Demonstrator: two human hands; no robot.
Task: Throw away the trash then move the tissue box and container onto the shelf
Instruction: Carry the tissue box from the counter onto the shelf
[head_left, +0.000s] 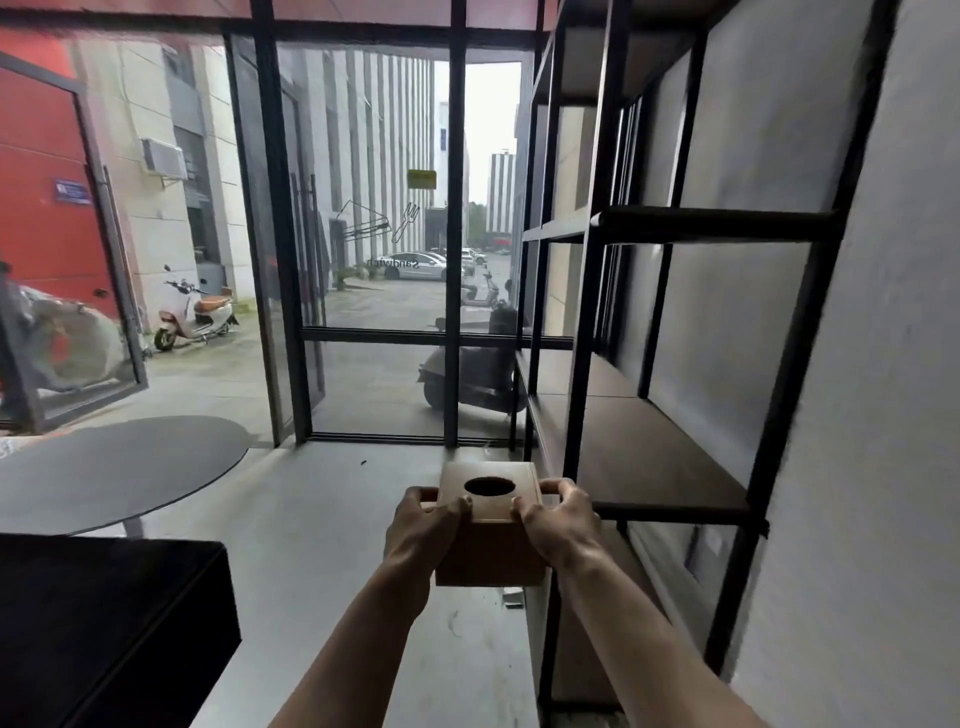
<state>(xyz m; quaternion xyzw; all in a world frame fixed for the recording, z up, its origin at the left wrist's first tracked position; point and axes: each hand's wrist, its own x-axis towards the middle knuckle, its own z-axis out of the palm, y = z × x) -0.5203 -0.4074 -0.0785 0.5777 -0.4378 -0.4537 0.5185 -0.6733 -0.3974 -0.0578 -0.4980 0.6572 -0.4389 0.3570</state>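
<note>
Fingers: left hand (423, 525) and right hand (558, 519) clasp the tissue box (488, 525), one on each side.
Box place: in air, just left of the shelf (654, 447).
Handling: seems stiff, light wood; side grip suits it.

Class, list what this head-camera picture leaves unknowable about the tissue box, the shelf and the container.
- Tissue box: contents hidden; the round opening shows only darkness.
- Left hand and right hand: palms hidden against the box sides.
- Shelf: lowest level cut off by the bottom edge.
- Container: outside the frame.
</note>
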